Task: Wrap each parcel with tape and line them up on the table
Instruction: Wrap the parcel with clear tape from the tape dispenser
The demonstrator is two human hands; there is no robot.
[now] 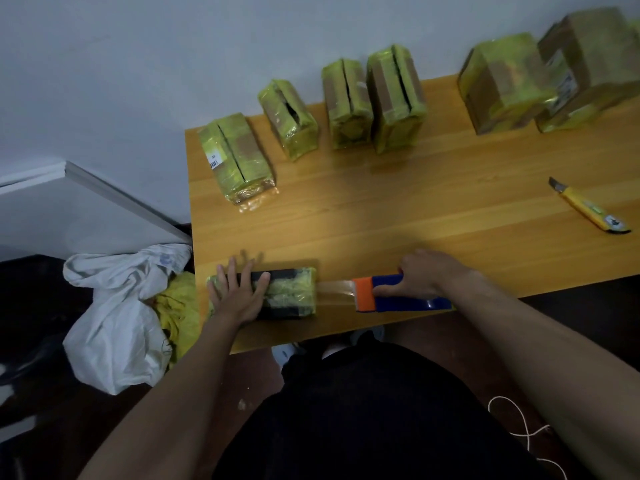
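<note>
The worktop (415, 209) carries six taped parcels (394, 102) along its far edge. Near the front left corner, the left hand (239, 292) presses spread on a dark parcel (284, 294); the right hand (427, 275) grips the tape dispenser (391, 294), tape stretched between.

A plain room used for packing parcels, wooden tabletop (415, 209) against a bare white wall (173, 64), row of taped boxes (346, 105), yellow knife (588, 211), white bag (117, 323) on the dark floor (34, 306)

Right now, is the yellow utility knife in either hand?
No, the utility knife lies on the table, apart from both hands.
</note>
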